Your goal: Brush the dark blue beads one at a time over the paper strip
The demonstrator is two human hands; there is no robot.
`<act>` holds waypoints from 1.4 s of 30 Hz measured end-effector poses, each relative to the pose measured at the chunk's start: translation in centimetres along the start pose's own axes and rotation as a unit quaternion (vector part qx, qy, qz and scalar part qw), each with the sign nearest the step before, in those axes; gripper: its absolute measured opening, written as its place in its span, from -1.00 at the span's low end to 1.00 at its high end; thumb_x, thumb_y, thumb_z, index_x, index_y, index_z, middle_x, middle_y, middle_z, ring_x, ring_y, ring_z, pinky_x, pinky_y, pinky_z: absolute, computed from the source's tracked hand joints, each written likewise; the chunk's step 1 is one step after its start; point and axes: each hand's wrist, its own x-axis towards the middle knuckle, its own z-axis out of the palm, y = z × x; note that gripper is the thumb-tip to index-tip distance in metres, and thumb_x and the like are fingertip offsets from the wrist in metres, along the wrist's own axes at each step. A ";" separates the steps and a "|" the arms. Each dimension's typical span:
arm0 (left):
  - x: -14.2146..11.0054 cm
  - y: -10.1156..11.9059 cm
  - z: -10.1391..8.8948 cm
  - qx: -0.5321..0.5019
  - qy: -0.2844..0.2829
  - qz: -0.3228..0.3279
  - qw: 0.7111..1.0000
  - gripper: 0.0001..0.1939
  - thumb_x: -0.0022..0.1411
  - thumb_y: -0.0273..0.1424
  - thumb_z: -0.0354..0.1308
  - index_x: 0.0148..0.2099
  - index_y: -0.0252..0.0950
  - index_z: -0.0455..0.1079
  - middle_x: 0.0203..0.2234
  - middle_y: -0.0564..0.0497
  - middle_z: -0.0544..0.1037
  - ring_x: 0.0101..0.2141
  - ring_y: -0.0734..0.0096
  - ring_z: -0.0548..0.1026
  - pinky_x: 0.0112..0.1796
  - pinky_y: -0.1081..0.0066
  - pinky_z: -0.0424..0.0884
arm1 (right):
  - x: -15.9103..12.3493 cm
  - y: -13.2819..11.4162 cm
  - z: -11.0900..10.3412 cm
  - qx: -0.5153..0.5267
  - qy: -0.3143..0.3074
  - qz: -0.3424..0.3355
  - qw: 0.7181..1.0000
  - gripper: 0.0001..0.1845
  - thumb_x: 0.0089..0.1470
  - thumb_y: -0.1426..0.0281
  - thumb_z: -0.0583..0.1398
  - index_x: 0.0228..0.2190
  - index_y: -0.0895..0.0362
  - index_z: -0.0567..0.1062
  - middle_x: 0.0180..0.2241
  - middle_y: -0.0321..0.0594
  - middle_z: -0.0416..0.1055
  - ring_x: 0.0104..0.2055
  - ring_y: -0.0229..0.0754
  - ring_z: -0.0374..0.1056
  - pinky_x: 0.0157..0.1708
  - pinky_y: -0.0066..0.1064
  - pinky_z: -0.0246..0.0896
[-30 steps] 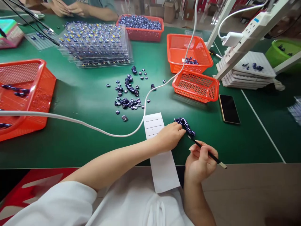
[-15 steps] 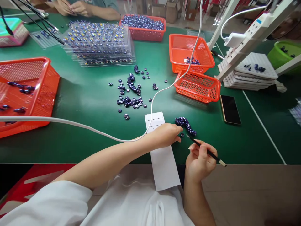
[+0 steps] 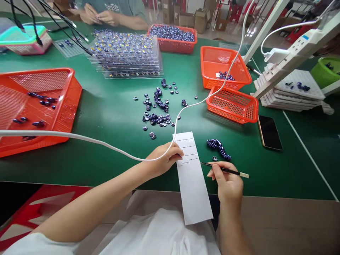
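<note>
My left hand is closed in a pinch over the left edge of a long white paper strip. A small dark spot shows at its fingertips, too small to name. Several short dark lines cross the strip's upper part, and its lower end hangs past the table edge. In my right hand is a thin black stick-like tool with a pale end, held like a pen, its fine tip by the strip's right edge. Just beyond lie a single dark bead and a curved row of shiny dark beads.
Loose dark beads lie mid-table. Around them stand a large orange basket, two smaller orange baskets, stacked clear trays and a phone. A white cable crosses the table. Another person's hands are opposite.
My left hand has moved left from beside the beads to the strip's left edge, uncovering more lines. The tool's tip has shifted left towards the strip. The camera view has moved slightly.
</note>
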 end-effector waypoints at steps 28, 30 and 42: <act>-0.3 -0.1 0.4 0.091 -0.090 0.115 0.985 -0.69 0.32 -0.63 0.02 -0.12 -0.27 0.56 -0.39 -0.04 0.42 -0.36 0.32 0.35 -0.36 0.36 0.28 | 0.4 -0.7 2.1 -0.102 -0.041 0.052 0.993 -0.77 0.10 0.21 0.34 -0.32 0.11 0.55 -0.57 -0.33 0.47 -0.55 -0.31 0.38 -0.53 -0.51 0.30; -0.3 -0.1 0.4 0.089 -0.085 0.115 0.986 -0.68 0.31 -0.64 0.02 -0.11 -0.27 0.56 -0.39 -0.04 0.43 -0.36 0.32 0.35 -0.35 0.36 0.28 | 0.5 -0.6 2.2 -0.110 -0.045 0.052 0.992 -0.77 0.10 0.20 0.34 -0.33 0.11 0.55 -0.56 -0.33 0.47 -0.55 -0.31 0.38 -0.54 -0.51 0.30; -0.2 -0.2 0.7 0.079 -0.072 0.115 0.988 -0.69 0.29 -0.64 0.03 -0.14 -0.27 0.58 -0.41 -0.05 0.45 -0.39 0.34 0.37 -0.39 0.39 0.31 | 0.8 -0.3 1.9 -0.029 -0.054 0.062 0.996 -0.78 0.09 0.25 0.37 -0.33 0.14 0.54 -0.55 -0.32 0.49 -0.60 -0.33 0.34 -0.58 -0.50 0.25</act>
